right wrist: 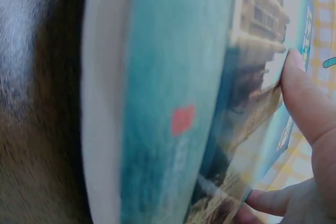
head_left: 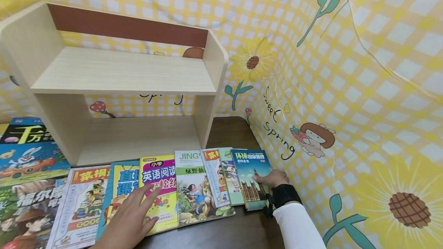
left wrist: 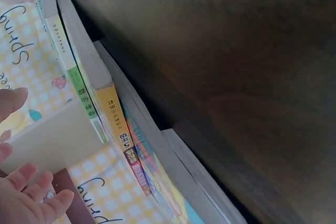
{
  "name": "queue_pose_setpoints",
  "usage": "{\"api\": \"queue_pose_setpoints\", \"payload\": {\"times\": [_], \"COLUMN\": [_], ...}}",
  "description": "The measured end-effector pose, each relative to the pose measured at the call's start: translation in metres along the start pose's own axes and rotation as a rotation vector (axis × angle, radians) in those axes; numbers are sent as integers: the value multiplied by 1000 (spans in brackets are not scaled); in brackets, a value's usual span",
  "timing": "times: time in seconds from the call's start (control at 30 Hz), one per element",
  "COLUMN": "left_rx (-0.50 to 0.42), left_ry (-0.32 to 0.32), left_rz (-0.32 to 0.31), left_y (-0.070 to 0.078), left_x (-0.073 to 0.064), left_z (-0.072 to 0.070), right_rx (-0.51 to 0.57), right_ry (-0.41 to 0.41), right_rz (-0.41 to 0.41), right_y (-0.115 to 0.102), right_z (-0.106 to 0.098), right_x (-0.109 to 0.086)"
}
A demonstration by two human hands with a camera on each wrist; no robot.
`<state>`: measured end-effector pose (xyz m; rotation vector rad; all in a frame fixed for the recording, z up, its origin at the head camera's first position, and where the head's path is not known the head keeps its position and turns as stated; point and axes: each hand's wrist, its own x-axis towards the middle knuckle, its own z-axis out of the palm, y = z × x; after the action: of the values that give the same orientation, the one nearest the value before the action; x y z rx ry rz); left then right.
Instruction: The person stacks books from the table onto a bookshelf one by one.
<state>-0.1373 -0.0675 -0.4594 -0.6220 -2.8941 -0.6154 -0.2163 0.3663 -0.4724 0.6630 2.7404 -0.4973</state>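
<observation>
A blue book (head_left: 250, 178) with a clock tower on its cover lies at the right end of a row of books. My right hand (head_left: 273, 179) grips it by the right edge, the thumb (right wrist: 310, 95) on the cover and the other fingers partly hidden at the side. Farther left, my left hand (head_left: 129, 216) is held over a pink and yellow book (head_left: 162, 206), fingers spread and holding nothing. Between the hands lie a green and white book (head_left: 194, 199), a book with a red title (head_left: 216, 180) and a pale green one (head_left: 230, 164), overlapping each other.
Behind the books stands a two-tier wooden shelf (head_left: 124, 68). More books, including a comic-style one (head_left: 32, 214) and a rabbit-covered one (head_left: 31, 160), lie at the left. A patterned wall covering (head_left: 380, 107) rises close along the right of the dark table (head_left: 225, 231).
</observation>
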Motion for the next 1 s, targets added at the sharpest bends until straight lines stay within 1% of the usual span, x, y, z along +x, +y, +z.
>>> {"api": "queue_pose_setpoints", "payload": {"times": [0.13, 0.23, 0.37, 0.47, 0.57, 0.7, 0.83, 0.9, 1.0], "left_rx": [-12, -19, -18, -12, -11, -10, -12, -15, -18], "left_ry": [16, 19, -6, -20, -13, -4, -27, -41, -44], "left_rz": [24, 36, 22, 10, 14, 14, -2, -12, -20], "left_y": [2, 5, 6, 5, 4, 3, 4, 4, 4], "left_x": [5, 6, 5, 5, 5, 4, 4, 5, 5], "left_z": [2, 3, 4, 4, 5, 6, 5, 4, 4], "right_rx": [3, 28, 46, 69, 146, 272, 337, 354, 379], "right_ry": [4, -1, -17, -21, -21, -8, -5, -8, -8], "right_rz": [-24, -27, 7, 41, 47, 18, 8, 11, 18], "right_y": [-2, -4, -6, -6, -5, -5, -2, 1, 7], "right_z": [-1, -1, -3, -3, -1, 2, 5, 6, 8], "right_x": [-4, -7, -10, -10, -9, -12, -13, -12, -8]}}
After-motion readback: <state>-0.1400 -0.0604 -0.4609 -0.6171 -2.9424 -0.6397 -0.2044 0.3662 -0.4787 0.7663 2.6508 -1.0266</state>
